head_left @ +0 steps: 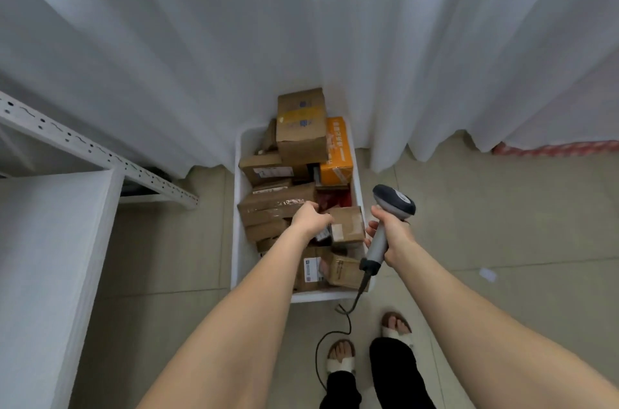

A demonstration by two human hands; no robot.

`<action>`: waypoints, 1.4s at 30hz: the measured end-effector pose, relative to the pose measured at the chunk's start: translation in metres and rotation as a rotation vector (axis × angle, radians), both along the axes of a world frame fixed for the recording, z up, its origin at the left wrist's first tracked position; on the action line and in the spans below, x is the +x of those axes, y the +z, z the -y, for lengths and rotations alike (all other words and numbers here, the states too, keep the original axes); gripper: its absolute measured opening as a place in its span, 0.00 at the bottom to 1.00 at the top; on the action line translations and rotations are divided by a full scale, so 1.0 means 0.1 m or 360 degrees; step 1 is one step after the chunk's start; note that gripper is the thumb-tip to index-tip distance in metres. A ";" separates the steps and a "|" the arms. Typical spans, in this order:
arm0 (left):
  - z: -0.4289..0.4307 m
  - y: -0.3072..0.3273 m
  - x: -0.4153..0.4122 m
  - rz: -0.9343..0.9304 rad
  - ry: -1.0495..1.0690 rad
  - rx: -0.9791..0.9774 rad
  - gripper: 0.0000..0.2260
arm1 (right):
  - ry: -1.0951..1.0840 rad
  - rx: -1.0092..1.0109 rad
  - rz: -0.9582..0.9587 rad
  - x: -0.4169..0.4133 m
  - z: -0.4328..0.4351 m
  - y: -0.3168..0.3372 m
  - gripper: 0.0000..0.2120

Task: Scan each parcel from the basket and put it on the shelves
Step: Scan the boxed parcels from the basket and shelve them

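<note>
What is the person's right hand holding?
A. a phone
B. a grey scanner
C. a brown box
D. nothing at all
B: the right hand is wrapped round the handle of the grey scanner, held up beside the basket of parcels.

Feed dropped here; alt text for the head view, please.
The left hand reaches into a white basket of cardboard parcels, beside a small brown box; the right hand holds a grey barcode scanner over the basket's right rim. White shelving stands left.
</note>
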State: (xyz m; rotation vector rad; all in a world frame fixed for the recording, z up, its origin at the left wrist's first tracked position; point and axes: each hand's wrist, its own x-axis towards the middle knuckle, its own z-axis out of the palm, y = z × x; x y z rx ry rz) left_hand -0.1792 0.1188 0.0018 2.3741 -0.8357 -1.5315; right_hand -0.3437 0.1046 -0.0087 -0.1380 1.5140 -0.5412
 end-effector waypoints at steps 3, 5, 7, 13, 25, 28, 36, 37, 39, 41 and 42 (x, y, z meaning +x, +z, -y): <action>0.08 -0.55 -0.07 -0.0048 0.0096 0.0045 0.34 | 0.0098 -0.0006 -0.0064 0.01 0.15 -0.52 0.14; 0.11 -0.87 -0.12 -0.0054 0.0139 0.0079 0.36 | 0.0177 0.0002 -0.0135 0.04 0.23 -0.83 0.18; 0.14 -1.19 -0.18 -0.0084 0.0177 0.0097 0.36 | 0.0244 0.0015 -0.0149 0.07 0.29 -1.12 0.19; 0.25 -1.76 -0.28 -0.0212 0.0278 0.0202 0.33 | 0.0331 -0.0006 -0.0050 0.16 0.41 -1.67 0.18; 0.14 -0.65 -0.01 -0.0472 0.0914 0.0051 0.23 | 0.0250 -0.0022 0.0083 0.18 0.33 -0.56 0.08; 0.10 -0.14 0.02 -0.0584 0.1132 -0.0043 0.24 | 0.0260 -0.0040 0.0081 0.21 0.26 -0.03 0.15; -0.03 1.13 0.18 -0.0560 0.1276 -0.0382 0.12 | 0.0185 -0.0257 0.0206 0.28 0.01 1.22 0.19; -0.07 1.27 0.20 -0.0600 0.1276 -0.0431 0.16 | 0.0173 -0.0252 0.0241 0.30 -0.03 1.35 0.21; -0.20 1.56 0.24 -0.0737 0.1301 -0.0490 0.24 | 0.0161 -0.0254 0.0323 0.34 -0.13 1.61 0.24; -0.38 1.83 0.27 -0.0880 0.1302 -0.0514 0.27 | 0.0164 -0.0285 0.0396 0.36 -0.27 1.83 0.22; -0.48 1.96 0.27 -0.0934 0.1283 -0.0511 0.27 | 0.0179 -0.0295 0.0441 0.36 -0.35 1.92 0.18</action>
